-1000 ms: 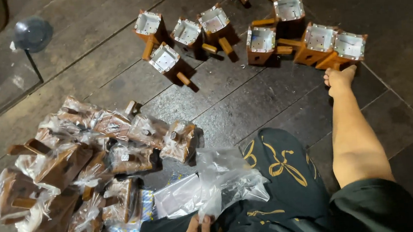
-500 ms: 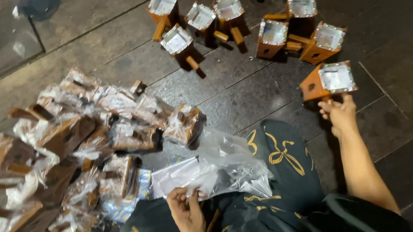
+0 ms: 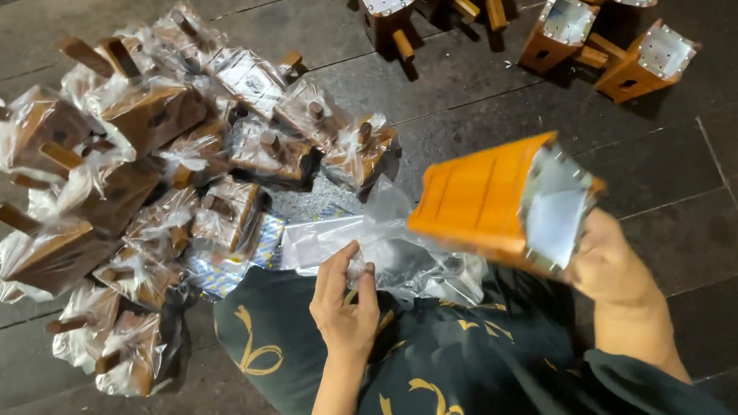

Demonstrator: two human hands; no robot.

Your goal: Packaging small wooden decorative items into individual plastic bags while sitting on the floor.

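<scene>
floor [image 3: 725, 203]: dark planks | wrapped boxes [image 3: 118, 185]: heaped at left | wooden box [image 3: 502, 205]: orange, foil-lined, above lap, clasped in right hand [image 3: 610, 262] | plastic bags [image 3: 373, 252]: on lap, top one pinched by left hand [image 3: 346, 303]

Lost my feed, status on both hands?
Right hand grips orange wooden box. Left hand pinches clear plastic bag. Nothing between them.

Six unwrapped wooden boxes [image 3: 565, 28] at twelve to two o'clock; one orange box [image 3: 497, 201] at centre; bagged boxes [image 3: 143, 116] heaped at ten o'clock, uncountable.
</scene>
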